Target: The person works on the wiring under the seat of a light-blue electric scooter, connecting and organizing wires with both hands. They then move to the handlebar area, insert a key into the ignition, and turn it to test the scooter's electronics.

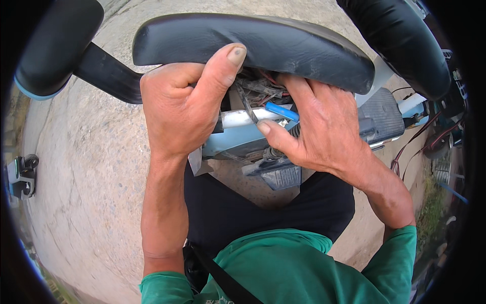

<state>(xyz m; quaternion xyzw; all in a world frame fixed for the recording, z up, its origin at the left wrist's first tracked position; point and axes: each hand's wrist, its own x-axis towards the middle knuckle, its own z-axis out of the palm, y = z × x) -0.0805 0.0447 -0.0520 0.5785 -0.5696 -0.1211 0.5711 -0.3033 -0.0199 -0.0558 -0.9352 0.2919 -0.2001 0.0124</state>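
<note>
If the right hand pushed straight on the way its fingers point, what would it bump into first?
Probably the tangle of wires under the black seat: the right hand points left and inward there, its thumb beside a small blue part. Depth is unclear.

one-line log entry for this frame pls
left hand: lifting black seat, thumb on its edge | right hand: fingers in wiring under seat, by blue part | frame: light-blue scooter body | ground: concrete
</note>
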